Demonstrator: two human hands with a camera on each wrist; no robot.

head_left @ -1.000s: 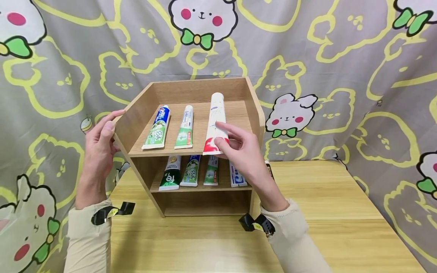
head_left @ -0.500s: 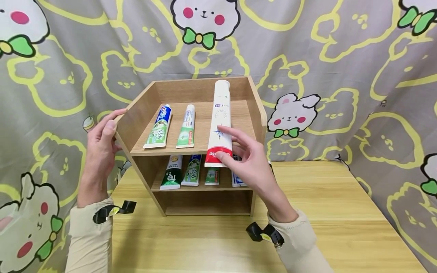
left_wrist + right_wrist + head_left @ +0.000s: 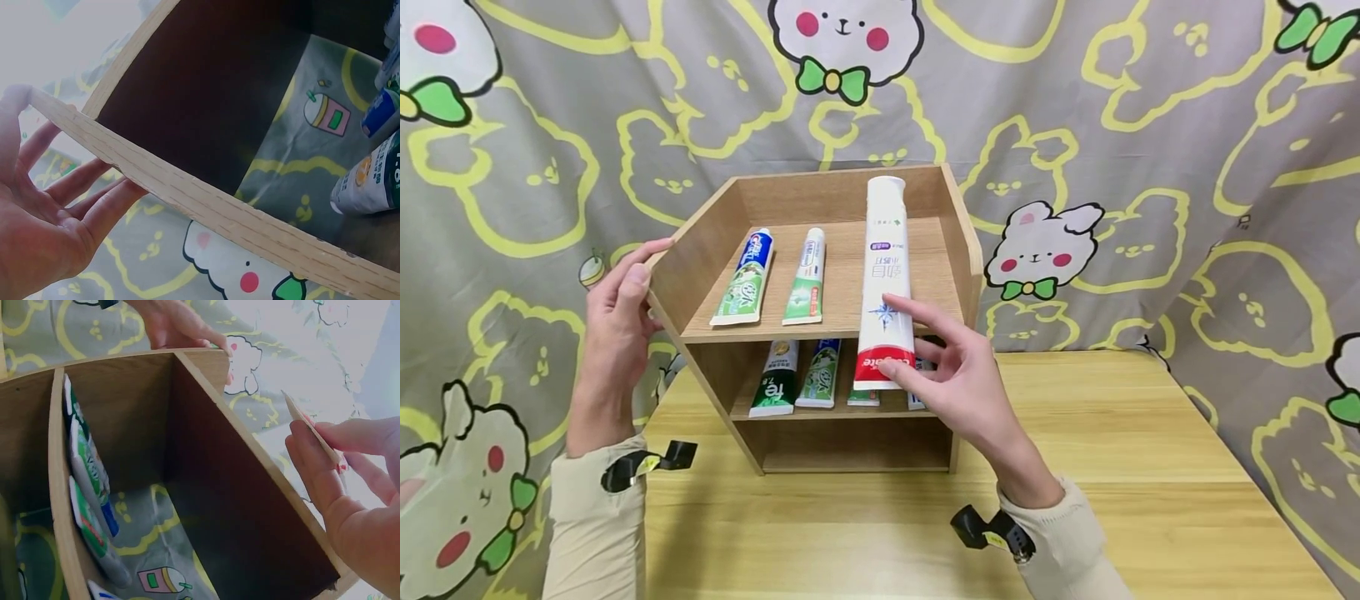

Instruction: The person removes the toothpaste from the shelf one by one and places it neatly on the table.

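Observation:
My right hand (image 3: 966,379) pinches a white-and-red toothpaste tube (image 3: 886,258) by its flat red end, thumb on top. Its white cap points toward the back of a wooden shelf unit (image 3: 835,192), and the red end reaches out past the top shelf's front edge. Seen edge-on in the right wrist view, the tube (image 3: 315,432) sits between thumb and fingers. My left hand (image 3: 617,325) grips the unit's left side panel near its upper front corner. On the top board lie a blue-and-green toothpaste tube (image 3: 745,279) and a white-and-green one (image 3: 806,279).
Several more toothpaste tubes lie on the middle shelf, among them a dark green one (image 3: 775,383) and a blue-and-green one (image 3: 819,375). The unit stands on a light wooden table (image 3: 1120,450). A patterned curtain (image 3: 1075,100) hangs behind it.
My right hand has drawn the white-and-red tube toward me and down, off the top board and past its front edge. The left hand stays on the side panel.

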